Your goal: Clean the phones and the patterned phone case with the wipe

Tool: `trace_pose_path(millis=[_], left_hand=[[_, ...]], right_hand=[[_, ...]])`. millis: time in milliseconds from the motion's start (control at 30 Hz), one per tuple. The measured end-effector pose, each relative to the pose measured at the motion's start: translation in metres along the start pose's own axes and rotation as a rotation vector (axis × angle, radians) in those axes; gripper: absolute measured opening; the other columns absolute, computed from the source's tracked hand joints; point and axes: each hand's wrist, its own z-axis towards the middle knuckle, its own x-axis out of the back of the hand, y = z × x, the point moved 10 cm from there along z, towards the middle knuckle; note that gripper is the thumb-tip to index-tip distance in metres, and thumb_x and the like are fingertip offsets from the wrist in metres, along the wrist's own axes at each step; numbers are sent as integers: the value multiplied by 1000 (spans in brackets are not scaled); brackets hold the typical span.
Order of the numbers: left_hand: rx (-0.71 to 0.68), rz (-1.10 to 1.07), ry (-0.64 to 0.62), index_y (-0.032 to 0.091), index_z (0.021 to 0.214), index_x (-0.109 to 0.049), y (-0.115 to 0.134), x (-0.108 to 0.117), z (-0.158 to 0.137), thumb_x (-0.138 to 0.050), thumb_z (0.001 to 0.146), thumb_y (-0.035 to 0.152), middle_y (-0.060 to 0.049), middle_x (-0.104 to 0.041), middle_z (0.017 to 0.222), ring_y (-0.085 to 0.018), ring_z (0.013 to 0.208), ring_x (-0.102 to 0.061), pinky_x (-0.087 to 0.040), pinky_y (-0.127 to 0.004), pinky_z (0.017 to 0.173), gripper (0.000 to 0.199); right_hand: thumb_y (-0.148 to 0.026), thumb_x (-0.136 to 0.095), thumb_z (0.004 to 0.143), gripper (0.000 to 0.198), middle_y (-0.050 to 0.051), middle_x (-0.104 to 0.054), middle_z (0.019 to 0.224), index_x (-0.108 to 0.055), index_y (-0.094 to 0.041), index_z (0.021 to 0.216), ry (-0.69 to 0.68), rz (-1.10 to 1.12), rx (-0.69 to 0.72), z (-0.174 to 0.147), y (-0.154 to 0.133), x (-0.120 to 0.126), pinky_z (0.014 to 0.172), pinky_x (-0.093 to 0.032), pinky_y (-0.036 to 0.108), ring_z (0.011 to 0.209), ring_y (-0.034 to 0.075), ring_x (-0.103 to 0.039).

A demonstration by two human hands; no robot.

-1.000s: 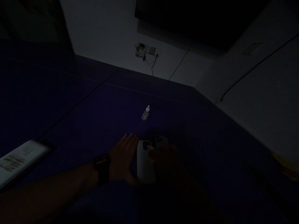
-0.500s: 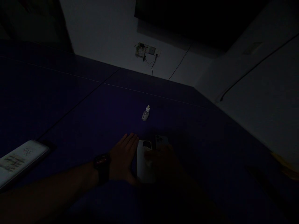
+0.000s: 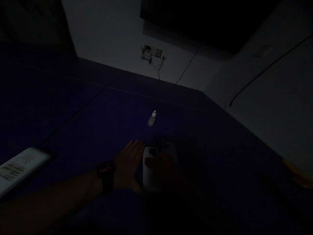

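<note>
A pale phone case [image 3: 148,178] with a dark camera cutout lies flat on the dark blue surface. Along its left edge rests my left hand [image 3: 128,163], fingers stretched out flat and thumb near its lower end. My right hand [image 3: 162,168] is over the case with its fingers pinched together. A bit of pale, tissue-like material [image 3: 148,154] shows at the fingertips, mostly hidden and hard to make out. Just right of the case is a grey phone [image 3: 172,149] with several camera lenses, partly covered by my right hand. Beyond them stands a small clear bottle [image 3: 151,121] with a white cap.
A whitish padded block [image 3: 23,164] with handwriting lies at the left. At the back wall are sockets [image 3: 156,52] with cables, below a large dark screen [image 3: 195,23]. Something yellowish [image 3: 295,171] is at the right edge. The room is very dim.
My right hand has slid left and slightly up across the case, towards the camera cutout, uncovering more of the grey phone. My left hand stays in place.
</note>
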Motion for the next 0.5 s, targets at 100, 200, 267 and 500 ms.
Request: trace_pose_path(millis=[100, 200, 267, 500], left_hand=[[-2, -2, 2, 0, 151, -29, 0, 0, 1, -59, 58, 89, -31, -33, 157, -48, 146, -28, -18, -59, 120, 132], [4, -3, -3, -1, 151, -29, 0, -1, 1, -59, 56, 89, -31, -33, 157, -48, 146, -28, -19, -60, 120, 134], [0, -9, -6, -1, 151, -28, 0, -1, 1, -60, 57, 88, -32, -33, 157, -48, 147, -28, -19, -60, 120, 133], [-10, -22, 29, 1, 153, -25, 0, 2, -1, -61, 59, 86, -31, -32, 157, -48, 147, -28, -20, -61, 119, 131]], right_hand=[[-17, -64, 91, 24, -2, -74, 119, -72, -29, 111, -3, 11, 22, 0, -4, 8, 85, -40, 40, 96, 23, -59], [-15, -60, 94, 20, 0, -76, 111, -74, -26, 103, 36, -79, -64, -4, 6, 25, 81, -36, 41, 93, 23, -59], [-15, -58, 95, 20, 1, -75, 110, -74, -24, 102, 57, -131, -100, -6, 11, 34, 79, -36, 42, 93, 24, -59], [-13, -63, 88, 15, 3, -75, 86, -75, -21, 85, 112, -226, 10, -5, 1, 26, 79, -45, 36, 86, 22, -60]])
